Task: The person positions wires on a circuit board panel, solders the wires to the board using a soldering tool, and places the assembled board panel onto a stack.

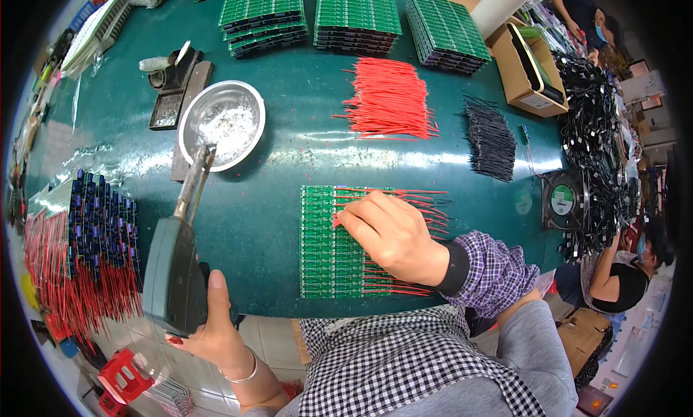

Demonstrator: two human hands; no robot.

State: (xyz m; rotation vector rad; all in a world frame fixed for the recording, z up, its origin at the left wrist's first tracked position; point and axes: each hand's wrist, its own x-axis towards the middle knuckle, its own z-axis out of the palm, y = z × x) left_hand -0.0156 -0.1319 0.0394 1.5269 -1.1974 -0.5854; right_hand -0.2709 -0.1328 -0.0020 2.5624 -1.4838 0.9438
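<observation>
Reaching over the circuit board (317,244) on the table (253,229), right hand (390,229) is nearer, apparently pinching a red wire (336,219); attached wires (426,192) lie left-right. Left hand (219,334) grips a soldering gun (167,273), left of board.

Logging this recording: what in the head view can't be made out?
All in head view:
Right hand: anything pinched, hidden within its grip.
Green circuit panel: partly hidden by that hand.
Left hand: most fingers hidden by the gun-shaped tool.
Middle board stack: cut by upper edge.
</observation>
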